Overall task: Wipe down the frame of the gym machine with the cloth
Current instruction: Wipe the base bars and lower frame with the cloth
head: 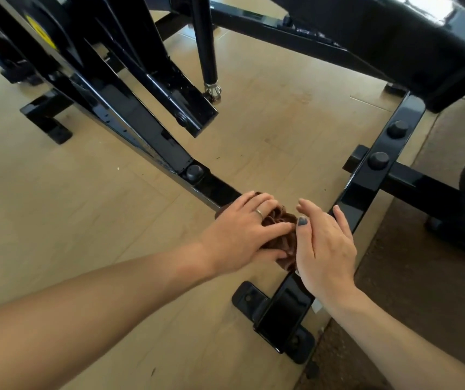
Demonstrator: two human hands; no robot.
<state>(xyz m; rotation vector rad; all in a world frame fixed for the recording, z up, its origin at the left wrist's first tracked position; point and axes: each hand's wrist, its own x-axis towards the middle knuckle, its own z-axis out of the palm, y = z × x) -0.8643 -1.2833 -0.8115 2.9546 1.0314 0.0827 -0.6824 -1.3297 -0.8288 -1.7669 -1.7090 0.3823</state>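
Mid-wipe at the frame joint: my left hand presses the bunched cloth, fingers curled over it, right hand flat and loose beside, so next I'd drag it along the bar.

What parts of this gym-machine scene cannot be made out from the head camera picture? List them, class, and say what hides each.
- Frame joint where the bars meet: covered by the cloth and both hands.
- Most of the cloth: under the left hand and beside the right hand.
- Yellow label: blurred, partly behind a bar.
- Padded seat: cut off by the top and right edges.
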